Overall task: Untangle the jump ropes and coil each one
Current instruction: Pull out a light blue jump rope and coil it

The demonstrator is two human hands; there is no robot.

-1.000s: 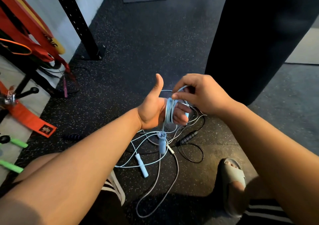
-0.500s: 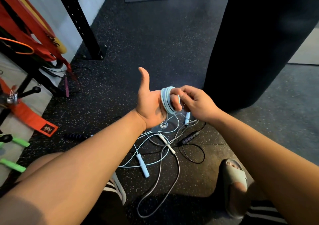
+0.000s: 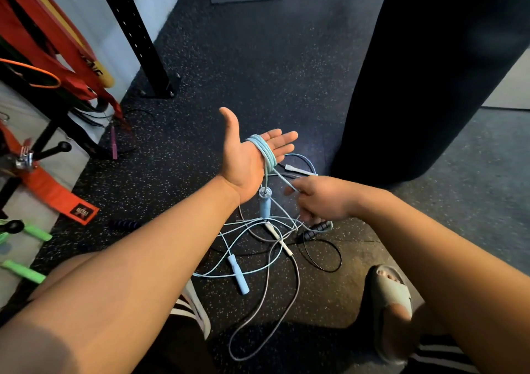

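Here, blue rope [image 3: 265, 152] coils round left hand [image 3: 243, 163].

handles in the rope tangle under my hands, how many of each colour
blue handles: 2
white handles: 2
black handle: 1
total: 5

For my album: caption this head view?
Left hand open, blue rope coiled round it; right hand pinches its loose strand above tangled ropes.
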